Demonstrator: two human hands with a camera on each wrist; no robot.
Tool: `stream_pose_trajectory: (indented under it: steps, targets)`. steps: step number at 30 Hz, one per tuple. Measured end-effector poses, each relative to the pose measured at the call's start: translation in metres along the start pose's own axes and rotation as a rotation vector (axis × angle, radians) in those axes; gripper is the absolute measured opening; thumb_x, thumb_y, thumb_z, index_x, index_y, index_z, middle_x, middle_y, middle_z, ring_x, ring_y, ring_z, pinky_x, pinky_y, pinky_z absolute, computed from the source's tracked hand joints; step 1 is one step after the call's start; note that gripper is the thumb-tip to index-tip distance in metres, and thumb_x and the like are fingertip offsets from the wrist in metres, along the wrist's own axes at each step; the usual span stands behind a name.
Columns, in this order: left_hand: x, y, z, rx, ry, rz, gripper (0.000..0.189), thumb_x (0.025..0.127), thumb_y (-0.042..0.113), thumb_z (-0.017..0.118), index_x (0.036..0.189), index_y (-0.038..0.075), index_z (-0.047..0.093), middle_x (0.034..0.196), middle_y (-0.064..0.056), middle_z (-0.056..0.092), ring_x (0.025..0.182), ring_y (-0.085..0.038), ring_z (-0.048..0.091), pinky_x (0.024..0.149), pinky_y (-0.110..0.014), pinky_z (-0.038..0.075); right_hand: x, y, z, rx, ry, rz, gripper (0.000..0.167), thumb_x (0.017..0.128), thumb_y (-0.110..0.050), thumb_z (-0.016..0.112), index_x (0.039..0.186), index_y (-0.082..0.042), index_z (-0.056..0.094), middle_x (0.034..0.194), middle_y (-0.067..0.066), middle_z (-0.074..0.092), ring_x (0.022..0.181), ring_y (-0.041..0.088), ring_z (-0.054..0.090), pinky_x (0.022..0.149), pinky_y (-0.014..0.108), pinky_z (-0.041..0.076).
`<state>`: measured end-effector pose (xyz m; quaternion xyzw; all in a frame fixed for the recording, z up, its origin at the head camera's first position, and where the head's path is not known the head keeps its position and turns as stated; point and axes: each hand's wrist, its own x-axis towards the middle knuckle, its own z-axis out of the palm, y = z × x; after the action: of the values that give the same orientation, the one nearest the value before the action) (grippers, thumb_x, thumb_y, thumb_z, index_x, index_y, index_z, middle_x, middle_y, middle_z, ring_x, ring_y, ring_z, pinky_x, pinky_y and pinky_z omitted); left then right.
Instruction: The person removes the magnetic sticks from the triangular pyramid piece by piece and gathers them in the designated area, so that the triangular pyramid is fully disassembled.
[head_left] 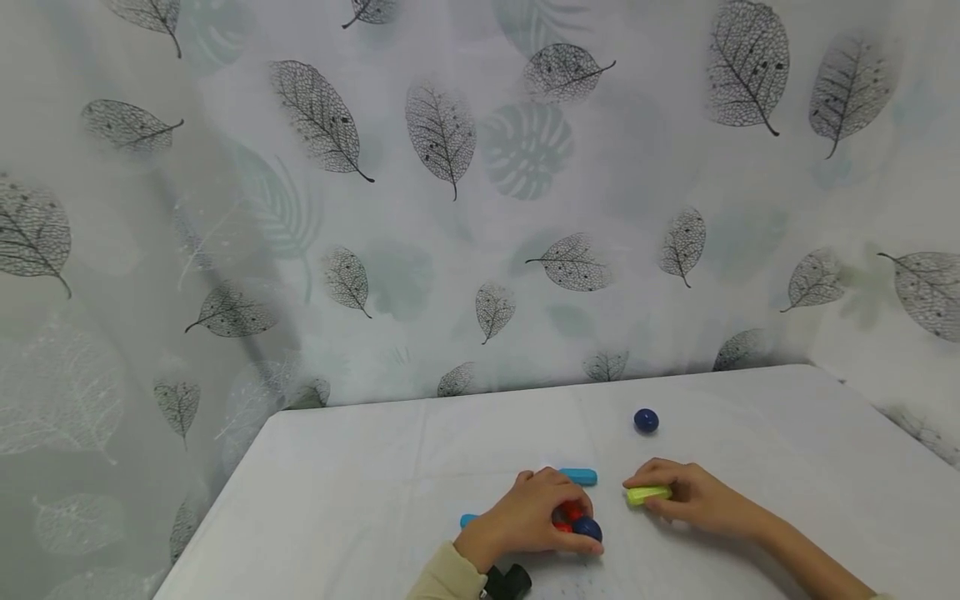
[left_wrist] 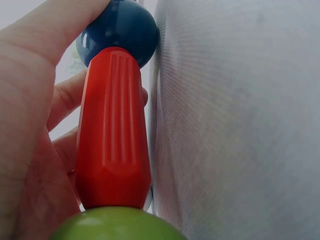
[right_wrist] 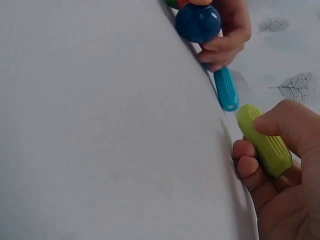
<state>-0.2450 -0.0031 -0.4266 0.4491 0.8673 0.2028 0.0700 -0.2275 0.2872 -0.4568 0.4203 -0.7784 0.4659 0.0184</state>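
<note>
Here's the right hand [head_left: 701, 497], its grip clamped on a yellow-green rod [right_wrist: 266, 142], thumb on one flat side, fingertips curled beneath, one end poking free toward the other hand! Whether the rod touches the cloth below, I can't tell.

Across to the left hand [head_left: 536, 512]: that grip is closed too, thumb up at a dark blue ball [head_left: 587, 529], fingers wrapped behind a red rod [left_wrist: 114, 130]. And look at the line-up: ball at one end, red rod between, a green ball [left_wrist: 117, 226] at the other, all touching.

So the step in hand looks like adding to that joined piece, one side steadying, the other bringing a fresh rod. The two are apart, a gap between them. The next move seems to call for a firm left hold and the rod's free end squared up to a ball; come in tilted and it could slip off.

Further out, a bright blue rod [head_left: 580, 477] lies just beyond the left fingers, and a second dark blue ball [head_left: 647, 421] sits alone farther back on the white desk [head_left: 360, 467], the leaf-print curtain [head_left: 450, 250] hanging behind.
</note>
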Motion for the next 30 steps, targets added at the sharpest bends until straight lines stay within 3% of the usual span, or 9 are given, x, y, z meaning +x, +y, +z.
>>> stream_pose_trajectory:
  steps: [7, 11, 17, 22, 28, 30]
  targets:
    - [-0.001, 0.000, 0.001, 0.002, -0.009, -0.011, 0.032, 0.083, 0.055, 0.070, 0.104, 0.032, 0.066, 0.094, 0.024, 0.053, 0.098, 0.004, 0.044, 0.084, -0.028, 0.034, -0.007, 0.004, -0.019, 0.043, 0.019, 0.068, 0.029, 0.092, 0.006, 0.059, 0.121, 0.002, 0.064, 0.112, 0.010, 0.066, 0.091, 0.004, 0.061, 0.069, 0.021, 0.052]
    - [-0.001, 0.000, 0.001, 0.013, 0.004, -0.003, 0.031, 0.083, 0.056, 0.071, 0.103, 0.032, 0.065, 0.092, 0.024, 0.052, 0.097, 0.005, 0.044, 0.084, -0.028, 0.034, -0.008, 0.005, -0.032, -0.070, 0.054, 0.100, 0.026, 0.091, 0.003, 0.063, 0.117, 0.001, 0.067, 0.111, 0.008, 0.068, 0.100, -0.001, 0.060, 0.076, 0.016, 0.049]
    - [-0.001, 0.000, 0.000, 0.004, 0.001, 0.000, 0.031, 0.083, 0.055, 0.071, 0.102, 0.032, 0.065, 0.093, 0.023, 0.051, 0.096, 0.005, 0.043, 0.083, -0.027, 0.034, -0.013, 0.012, -0.048, -0.185, 0.094, 0.149, 0.024, 0.090, -0.002, 0.067, 0.113, -0.002, 0.069, 0.109, -0.004, 0.070, 0.089, -0.001, 0.059, 0.063, 0.021, 0.050]
    - [-0.003, 0.000, 0.000, -0.002, 0.003, 0.000, 0.030, 0.083, 0.054, 0.071, 0.102, 0.032, 0.065, 0.093, 0.023, 0.051, 0.095, 0.006, 0.042, 0.083, -0.027, 0.033, -0.017, 0.021, -0.060, -0.232, 0.127, 0.174, 0.024, 0.088, 0.001, 0.068, 0.112, -0.002, 0.069, 0.107, -0.012, 0.069, 0.085, -0.001, 0.058, 0.062, 0.022, 0.050]
    - [-0.003, 0.000, -0.001, 0.010, 0.006, 0.004, 0.030, 0.084, 0.054, 0.071, 0.103, 0.031, 0.065, 0.094, 0.023, 0.051, 0.097, 0.005, 0.043, 0.084, -0.027, 0.034, -0.017, 0.030, -0.073, -0.336, 0.184, 0.297, 0.024, 0.088, -0.006, 0.070, 0.112, -0.004, 0.070, 0.108, -0.018, 0.065, 0.089, -0.007, 0.055, 0.066, 0.021, 0.051]
    - [-0.002, 0.000, -0.001, 0.011, 0.004, 0.006, 0.030, 0.084, 0.054, 0.071, 0.104, 0.032, 0.065, 0.094, 0.023, 0.052, 0.098, 0.005, 0.043, 0.084, -0.027, 0.033, -0.017, 0.033, -0.076, -0.363, 0.202, 0.341, 0.024, 0.088, -0.008, 0.071, 0.111, -0.003, 0.070, 0.109, -0.013, 0.066, 0.090, -0.008, 0.054, 0.067, 0.021, 0.051]
